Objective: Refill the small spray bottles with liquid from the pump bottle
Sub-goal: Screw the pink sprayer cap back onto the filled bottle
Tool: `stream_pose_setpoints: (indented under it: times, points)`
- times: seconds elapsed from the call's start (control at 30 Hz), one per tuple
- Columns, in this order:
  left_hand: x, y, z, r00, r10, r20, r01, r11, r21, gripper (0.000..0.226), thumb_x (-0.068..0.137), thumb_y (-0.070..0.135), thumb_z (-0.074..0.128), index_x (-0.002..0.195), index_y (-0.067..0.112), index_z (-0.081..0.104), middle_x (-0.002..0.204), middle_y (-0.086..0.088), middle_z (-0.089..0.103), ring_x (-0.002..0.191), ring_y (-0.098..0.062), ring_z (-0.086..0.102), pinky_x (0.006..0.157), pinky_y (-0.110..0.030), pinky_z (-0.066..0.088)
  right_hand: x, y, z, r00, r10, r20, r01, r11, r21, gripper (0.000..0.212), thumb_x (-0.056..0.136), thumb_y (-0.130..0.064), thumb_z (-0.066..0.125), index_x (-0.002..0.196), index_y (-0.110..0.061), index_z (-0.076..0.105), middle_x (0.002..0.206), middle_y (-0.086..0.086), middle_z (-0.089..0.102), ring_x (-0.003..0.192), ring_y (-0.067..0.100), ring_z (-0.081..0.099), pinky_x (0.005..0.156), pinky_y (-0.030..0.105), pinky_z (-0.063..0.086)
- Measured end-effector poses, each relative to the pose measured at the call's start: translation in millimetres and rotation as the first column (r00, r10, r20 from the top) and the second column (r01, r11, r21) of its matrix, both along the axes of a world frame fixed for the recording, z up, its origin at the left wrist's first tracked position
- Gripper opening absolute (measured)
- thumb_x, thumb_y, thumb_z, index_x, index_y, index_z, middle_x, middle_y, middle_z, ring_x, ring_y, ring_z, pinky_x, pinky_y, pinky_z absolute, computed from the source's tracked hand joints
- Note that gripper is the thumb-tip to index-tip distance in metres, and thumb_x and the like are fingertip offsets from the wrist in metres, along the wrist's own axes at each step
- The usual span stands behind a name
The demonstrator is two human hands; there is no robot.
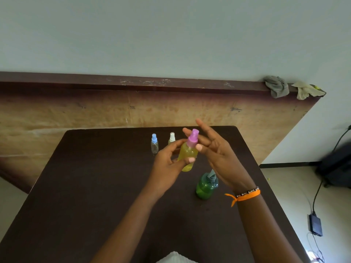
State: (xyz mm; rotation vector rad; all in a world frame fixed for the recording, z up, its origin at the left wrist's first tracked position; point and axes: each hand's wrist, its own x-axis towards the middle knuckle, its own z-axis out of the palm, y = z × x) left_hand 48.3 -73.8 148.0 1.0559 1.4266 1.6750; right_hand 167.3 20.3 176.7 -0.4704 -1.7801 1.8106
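My left hand (167,162) grips a small spray bottle (187,154) full of yellow liquid, held tilted above the dark table (95,186). Its pink spray cap (192,138) sits on top. My right hand (214,150) is beside the cap, thumb touching its lower edge, fingers spread and mostly straight. A clear spray bottle with a blue cap (154,144) and another with a white cap (172,138) stand upright behind, near the table's far edge. The green pump bottle (206,186) stands under my right wrist, its pump head partly hidden.
A wooden board (114,111) leans against the wall behind the table, with two rags (277,88) draped on its top right corner. On the floor at the right lie a dark bag (336,168), a black cable and a power adapter (315,224).
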Motion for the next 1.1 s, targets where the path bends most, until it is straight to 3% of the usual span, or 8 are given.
stream_pose_setpoints:
  times: [0.13, 0.37, 0.47, 0.6, 0.73, 0.83, 0.93, 1.1]
  points:
    - [-1.7, -1.0, -1.4, 0.999, -0.026, -0.026, 0.025, 0.999, -0.030, 0.046, 0.080, 0.006, 0.068, 0.111, 0.037, 0.055, 0.109, 0.009, 0.065, 0.104, -0.002, 0.060, 0.077, -0.016, 0.050, -6.1, -3.5, -1.0, 0.984, -0.174, -0.033, 0.175, 0.984, 0.029, 0.051, 0.081, 0.011, 0.062, 0.123, -0.014, 0.051, 0.100, 0.005, 0.074, 0.102, 0.017, 0.069, 0.086, 0.027, 0.055]
    - [-8.8, 0.3, -0.4, 0.994, -0.102, 0.032, 0.105, 0.990, -0.095, 0.031, 0.088, 0.019, 0.059, 0.119, 0.022, 0.057, 0.113, 0.009, 0.065, 0.108, -0.003, 0.059, 0.084, -0.017, 0.049, -15.0, -4.1, 0.9, 0.955, -0.271, -0.117, 0.273, 0.962, -0.005, 0.045, 0.077, 0.010, 0.067, 0.115, -0.013, 0.060, 0.101, 0.010, 0.072, 0.093, 0.013, 0.069, 0.082, 0.023, 0.056]
    - [-8.9, -1.3, -3.5, 0.963, -0.205, 0.174, 0.223, 0.971, -0.090, 0.031, 0.088, 0.030, 0.052, 0.114, 0.016, 0.059, 0.108, 0.001, 0.067, 0.106, -0.015, 0.061, 0.089, -0.025, 0.050, -9.3, 9.3, 6.5, 0.993, -0.116, -0.037, 0.114, 0.992, -0.046, 0.035, 0.077, -0.008, 0.066, 0.111, -0.014, 0.064, 0.092, 0.002, 0.072, 0.089, 0.009, 0.067, 0.080, 0.020, 0.054]
    - [-8.3, -1.6, -2.3, 0.813, -0.352, 0.464, 0.399, 0.917, -0.003, 0.048, 0.080, 0.042, 0.058, 0.112, 0.005, 0.061, 0.099, -0.011, 0.069, 0.091, -0.023, 0.067, 0.081, -0.031, 0.055, -3.3, 24.4, 11.2, 0.989, 0.147, 0.017, -0.143, 0.978, -0.151, 0.038, 0.076, -0.026, 0.064, 0.111, -0.010, 0.065, 0.096, 0.002, 0.073, 0.088, 0.010, 0.068, 0.075, 0.022, 0.054]
    - [-11.7, 3.6, -0.8, 0.713, -0.477, 0.515, 0.516, 0.853, 0.075, 0.062, 0.070, 0.045, 0.073, 0.115, 0.004, 0.062, 0.107, -0.016, 0.067, 0.096, -0.025, 0.066, 0.083, -0.033, 0.055, -7.3, 29.5, 6.0, 0.972, 0.223, -0.069, -0.233, 0.942, -0.240, 0.045, 0.072, -0.040, 0.077, 0.112, -0.021, 0.071, 0.100, 0.000, 0.072, 0.081, 0.015, 0.064, 0.053, 0.022, 0.049]
    - [-15.4, 6.4, 5.6, 0.753, -0.464, 0.467, 0.506, 0.861, 0.039, 0.046, 0.072, 0.033, 0.074, 0.110, 0.008, 0.065, 0.106, -0.012, 0.069, 0.095, -0.023, 0.067, 0.084, -0.032, 0.055, -10.2, 28.6, 7.7, 0.981, 0.169, -0.095, -0.189, 0.941, -0.279, 0.049, 0.072, -0.034, 0.075, 0.117, -0.016, 0.067, 0.092, -0.001, 0.070, 0.072, 0.011, 0.061, 0.046, 0.019, 0.043]
    - [-17.6, 11.4, 9.4, 0.847, -0.365, 0.387, 0.409, 0.912, -0.035, 0.025, 0.080, 0.015, 0.064, 0.105, 0.012, 0.063, 0.099, -0.006, 0.071, 0.093, -0.019, 0.067, 0.084, -0.030, 0.055, -15.0, 25.7, 11.0, 0.996, 0.062, -0.064, -0.076, 0.963, -0.258, 0.049, 0.075, -0.022, 0.066, 0.121, -0.009, 0.059, 0.084, -0.002, 0.069, 0.073, 0.008, 0.063, 0.060, 0.024, 0.047]
    - [-18.2, 21.2, 7.8, 0.931, -0.281, 0.233, 0.310, 0.946, -0.098, 0.022, 0.086, 0.003, 0.056, 0.103, 0.016, 0.061, 0.095, -0.001, 0.070, 0.093, -0.013, 0.066, 0.080, -0.024, 0.055, -20.4, 24.8, 8.2, 0.994, -0.094, -0.057, 0.081, 0.976, -0.200, 0.032, 0.085, -0.004, 0.059, 0.117, -0.007, 0.061, 0.081, 0.000, 0.072, 0.078, 0.008, 0.067, 0.075, 0.023, 0.053]
